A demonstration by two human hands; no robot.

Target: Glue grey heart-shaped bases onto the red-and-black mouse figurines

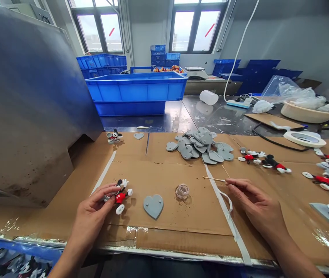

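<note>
My left hand (93,210) pinches a small mouse figure (120,195) with red shorts and white shoes, resting it on the cardboard (181,220). My right hand (257,206) grips a thin wooden stick (214,179) whose tip points left. Between the hands lie a grey heart-shaped base (153,205) and a small clear glue pot (182,191). A pile of several grey heart bases (200,146) sits farther back in the middle.
A big grey metal housing (28,104) fills the left. Blue crates (137,92) stand behind. More mouse figures (264,159) lie at the right, one (114,136) at the back left. A tape roll (304,138), a white basin (309,112) and cables sit at the right rear.
</note>
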